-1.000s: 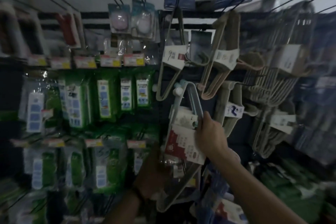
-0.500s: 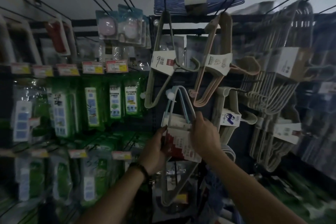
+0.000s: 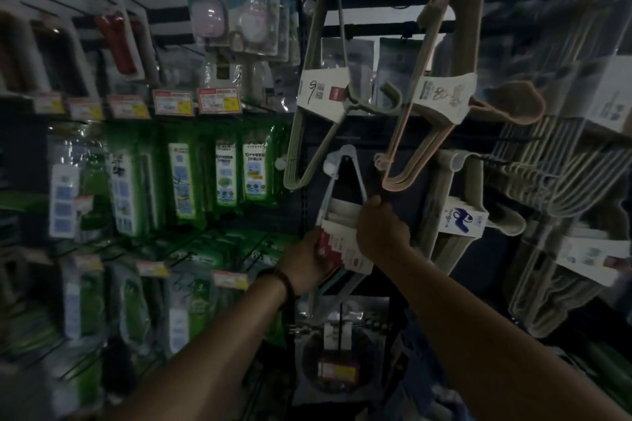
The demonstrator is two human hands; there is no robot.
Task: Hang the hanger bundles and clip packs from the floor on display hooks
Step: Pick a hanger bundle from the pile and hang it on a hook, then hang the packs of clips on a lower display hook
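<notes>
Gripping from both sides: the left hand (image 3: 306, 261), with a dark band (image 3: 282, 284) on its wrist, pinches the lower left edge of the paper sleeve (image 3: 343, 249). The right hand (image 3: 381, 232) is curled round the right arm of the pale blue hanger bundle (image 3: 327, 195), just above that sleeve, with its fingertips hidden behind the hand. The bundle sits centre frame, tipped on its side with its pointed top up at a white-tipped display hook (image 3: 331, 166). Whether it is seated on the hook I cannot tell. By the look of it, this is light, stiff plastic, slick under the fingers, and the only soft part is the red-and-white sleeve. That sleeve could slide or tear, so the safer hold is on the hanger arms themselves, with the sleeve only steadied. Just below hangs a clear pack (image 3: 338, 352) on its own hook. Farther back, a grey-green bundle (image 3: 321, 92) and a pinkish bundle (image 3: 441, 96) hang above, a beige bundle (image 3: 461, 219) hangs just to the right, and pale hangers (image 3: 564, 164) crowd the far right. Far left, green packs (image 3: 222, 174) fill the wall under a row of price tags (image 3: 219, 101).
</notes>
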